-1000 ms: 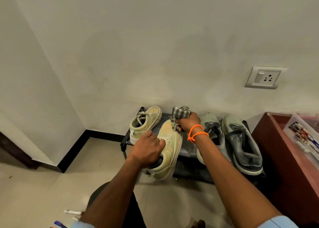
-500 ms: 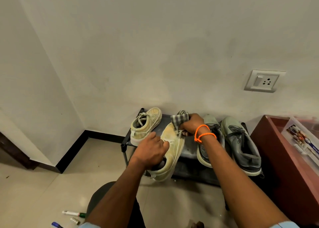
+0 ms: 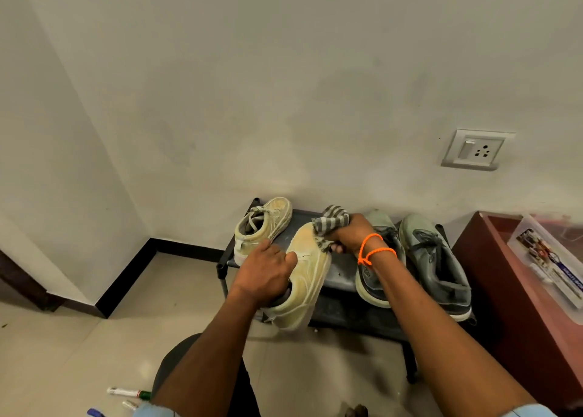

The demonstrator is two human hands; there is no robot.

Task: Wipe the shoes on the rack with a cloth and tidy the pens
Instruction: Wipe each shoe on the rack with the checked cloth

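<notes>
Pens (image 3: 126, 393) lie loose on the floor at 7 o'clock, untouched. Left hand (image 3: 266, 273) has fingers curled round the cream shoe (image 3: 307, 274), steadying it off the rack (image 3: 344, 276). At 1 o'clock of it, right hand (image 3: 350, 235) clenches the striped cloth (image 3: 331, 221) against the toe, evidently wiping.

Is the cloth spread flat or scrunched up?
Scrunched: the right hand grips the cloth in a bunch against the shoe.
</notes>
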